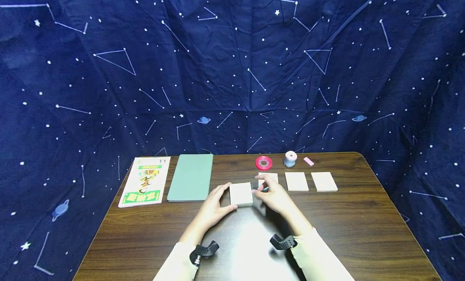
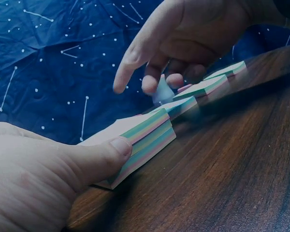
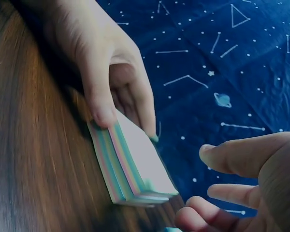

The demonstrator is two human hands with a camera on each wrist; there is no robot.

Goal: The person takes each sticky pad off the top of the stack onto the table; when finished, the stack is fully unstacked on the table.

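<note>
A stack of sticky note pads (image 1: pixel 241 194) with white tops and pink, yellow, green and blue striped edges sits on the table. My left hand (image 1: pixel 212 210) grips it from the left, thumb on its near side and fingers at the far side. In the left wrist view the stack (image 2: pixel 147 140) shows a seam between its layers. My right hand (image 1: pixel 274 197) hovers just right of the stack, fingers loosely bent, holding nothing. Its fingers partly hide one sticky note pad (image 1: pixel 273 176). Two more pads, a middle one (image 1: pixel 296 181) and a right one (image 1: pixel 324 181), lie in line beyond it.
Behind the pads are a red ring-shaped roll (image 1: pixel 258 162), a white-and-blue spool-like object (image 1: pixel 290 159) and a small pink block (image 1: pixel 308 161). To the left lie a green notebook (image 1: pixel 190 178) and a printed booklet (image 1: pixel 145 182). A starry blue cloth (image 1: pixel 232 71) hangs behind the table.
</note>
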